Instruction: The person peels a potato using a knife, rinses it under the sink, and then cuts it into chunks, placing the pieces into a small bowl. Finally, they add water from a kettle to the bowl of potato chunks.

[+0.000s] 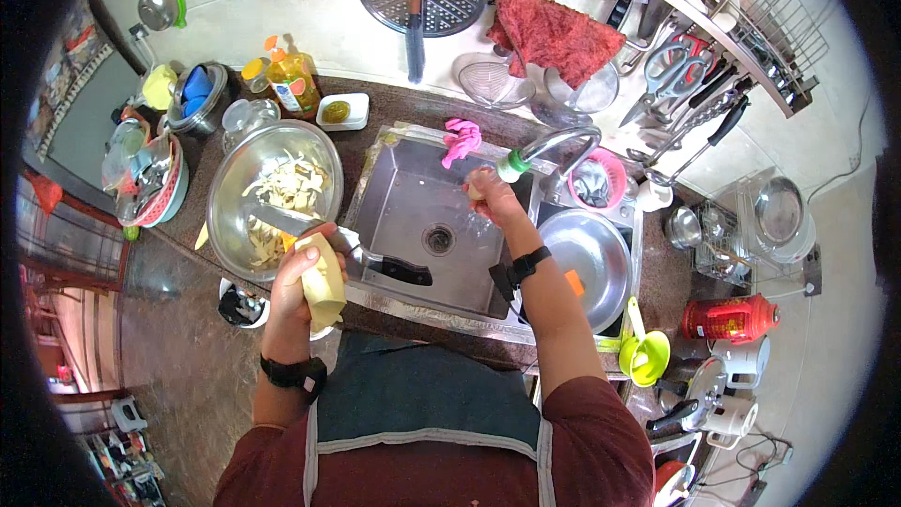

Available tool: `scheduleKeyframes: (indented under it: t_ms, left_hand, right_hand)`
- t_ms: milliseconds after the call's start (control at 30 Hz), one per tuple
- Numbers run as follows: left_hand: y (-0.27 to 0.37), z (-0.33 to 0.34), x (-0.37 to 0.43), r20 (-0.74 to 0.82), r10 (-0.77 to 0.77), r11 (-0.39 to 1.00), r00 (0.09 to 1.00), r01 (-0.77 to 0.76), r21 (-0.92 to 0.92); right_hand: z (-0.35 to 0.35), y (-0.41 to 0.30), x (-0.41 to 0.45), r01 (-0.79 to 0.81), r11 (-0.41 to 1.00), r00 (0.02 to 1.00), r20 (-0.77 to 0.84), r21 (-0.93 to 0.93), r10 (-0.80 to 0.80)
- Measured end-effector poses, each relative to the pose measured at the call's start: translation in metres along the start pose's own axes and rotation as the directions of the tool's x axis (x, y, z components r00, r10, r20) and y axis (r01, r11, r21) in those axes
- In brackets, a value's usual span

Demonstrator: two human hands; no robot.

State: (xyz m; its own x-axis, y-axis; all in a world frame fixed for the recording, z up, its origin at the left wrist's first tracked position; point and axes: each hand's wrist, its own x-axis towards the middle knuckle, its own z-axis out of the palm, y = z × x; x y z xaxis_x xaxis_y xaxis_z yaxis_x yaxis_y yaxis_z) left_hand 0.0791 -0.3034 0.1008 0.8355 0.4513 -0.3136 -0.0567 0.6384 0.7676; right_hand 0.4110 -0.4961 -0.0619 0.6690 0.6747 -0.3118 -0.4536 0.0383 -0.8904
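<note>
My left hand (pixel 292 282) grips a peeled, pale yellow chunk of vegetable or fruit (pixel 324 289) at the near side of a steel bowl (pixel 232 225). Peel strips (pixel 288 183) lie in that bowl. Just beyond the left fingers, a knife (pixel 405 270) has its blade over the bowl and its black handle over the sink; whether the fingers also touch it cannot be told. Under the green-tipped faucet (pixel 512 165), my right hand (pixel 496 197) is curled in the sink (pixel 401 204), with water splashing. Something pale shows at its fingertips, too small to identify.
A steel basin (pixel 598 260) sits right of the faucet, and a pink cloth (pixel 462 141) hangs at the sink's back edge. Beyond the bowl stands a soap bottle (pixel 292 88). A lime-green ladle (pixel 644 355) and red thermos (pixel 728 318) are at right.
</note>
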Motion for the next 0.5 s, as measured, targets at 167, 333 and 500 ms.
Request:
scheduleKeyframes:
  t_ms: [167, 333, 500]
  left_hand:
    - [-0.004, -0.008, 0.045, 0.117, -0.133, 0.990, 0.984, 0.127, 0.055]
    - [-0.013, -0.007, 0.080, 0.166, -0.193, 0.976, 0.967, 0.170, 0.139]
    - [-0.024, 0.001, 0.095, 0.199, -0.272, 0.958, 0.941, 0.246, 0.149]
  right_hand:
    - [-0.008, 0.003, -0.009, 0.065, 0.994, 0.990, -0.116, -0.086, -0.075]
    - [-0.044, 0.016, -0.028, 0.008, 0.890, 0.961, -0.242, -0.457, -0.132]
    - [-0.111, 0.019, -0.058, -0.267, 0.476, 0.891, -0.403, -0.838, -0.209]
